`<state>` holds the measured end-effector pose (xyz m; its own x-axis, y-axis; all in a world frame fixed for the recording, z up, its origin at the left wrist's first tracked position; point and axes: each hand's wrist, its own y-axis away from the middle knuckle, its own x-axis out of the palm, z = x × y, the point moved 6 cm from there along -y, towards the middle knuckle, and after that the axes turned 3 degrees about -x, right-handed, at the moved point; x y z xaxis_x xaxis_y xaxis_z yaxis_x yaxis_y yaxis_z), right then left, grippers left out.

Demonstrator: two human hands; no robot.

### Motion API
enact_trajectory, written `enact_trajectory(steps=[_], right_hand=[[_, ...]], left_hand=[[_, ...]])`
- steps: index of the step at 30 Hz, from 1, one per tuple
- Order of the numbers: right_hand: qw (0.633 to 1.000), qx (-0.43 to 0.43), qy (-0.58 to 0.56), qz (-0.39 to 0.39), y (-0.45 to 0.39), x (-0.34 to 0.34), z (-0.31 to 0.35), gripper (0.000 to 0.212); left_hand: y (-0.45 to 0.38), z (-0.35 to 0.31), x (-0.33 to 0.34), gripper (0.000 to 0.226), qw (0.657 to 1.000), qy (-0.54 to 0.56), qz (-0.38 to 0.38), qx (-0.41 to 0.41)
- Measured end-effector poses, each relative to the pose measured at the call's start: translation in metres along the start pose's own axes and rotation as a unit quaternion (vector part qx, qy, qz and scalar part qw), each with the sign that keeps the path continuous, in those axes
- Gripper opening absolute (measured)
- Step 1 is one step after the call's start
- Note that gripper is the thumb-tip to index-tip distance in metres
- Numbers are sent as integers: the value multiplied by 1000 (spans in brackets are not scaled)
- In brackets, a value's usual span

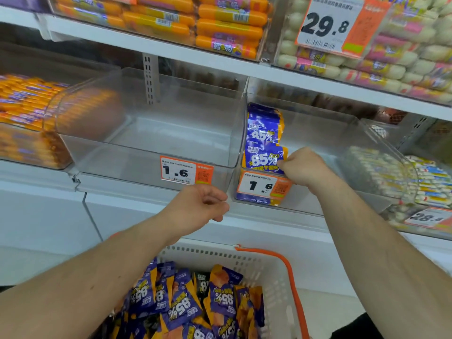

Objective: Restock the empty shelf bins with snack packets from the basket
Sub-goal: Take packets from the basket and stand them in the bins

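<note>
- My right hand [302,166] pinches the lower corner of a purple snack packet [265,157] standing against the left wall of the clear bin [367,148] in front of it; more packets stand stacked behind that one.
- My left hand [203,204] holds nothing, fingers loosely curled, just below the front edge of the empty bin [151,133].
- The white basket [274,272] with its orange handle sits below both hands, full of purple and orange packets [186,304].
</note>
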<state>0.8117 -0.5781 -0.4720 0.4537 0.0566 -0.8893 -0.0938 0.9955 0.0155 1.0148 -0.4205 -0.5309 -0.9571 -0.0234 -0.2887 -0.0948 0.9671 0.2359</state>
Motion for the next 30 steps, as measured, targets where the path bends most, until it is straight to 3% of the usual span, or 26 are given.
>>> enact_trajectory(steps=[2,4,6,7,8,9,11,13,14,15,17,19,21,23,30], right_hand=[[997,18,71,-33,8,-4,-1,37],[983,-3,118,-143,20,-14,3,32],[930,-160,84,-320,50,-19,24,24],[884,-280,54,-371,72,-13,39,19],[847,-383,35,-368,93,3,52,14],[830,-456,30,-320,107,28,58,13],[864,-485,37,-131,121,90,58,17],[910,-399,64,94,124,151,40,16],[908,-359,113,182,126,177,26,14],[894,-340,172,237,127,197,11,14],[868,-319,251,287,131,223,-11,16],[854,-289,284,326,134,250,-35,14],[836,-239,312,383,141,278,-64,19],[824,-213,338,402,148,298,-90,20],[825,-228,382,350,154,310,-115,32]], left_hand=[[0,3,2,14,1000,-11,8,-3],[0,10,4,16,999,-23,19,-14],[-1,21,7,17,997,-54,42,-27],[-2,27,10,19,995,-72,56,-29],[-2,32,12,21,993,-93,69,-34],[-2,37,15,21,989,-116,80,-38],[-3,46,22,9,975,-189,107,-32],[-1,53,27,6,943,-296,151,-24],[3,59,31,9,919,-348,184,-28],[6,66,33,28,895,-391,213,-37],[9,77,31,54,842,-478,245,-54],[7,85,30,42,824,-504,254,-53],[6,87,29,35,826,-498,257,-58],[8,85,29,52,827,-493,262,-60],[6,86,29,59,827,-495,263,-56]])
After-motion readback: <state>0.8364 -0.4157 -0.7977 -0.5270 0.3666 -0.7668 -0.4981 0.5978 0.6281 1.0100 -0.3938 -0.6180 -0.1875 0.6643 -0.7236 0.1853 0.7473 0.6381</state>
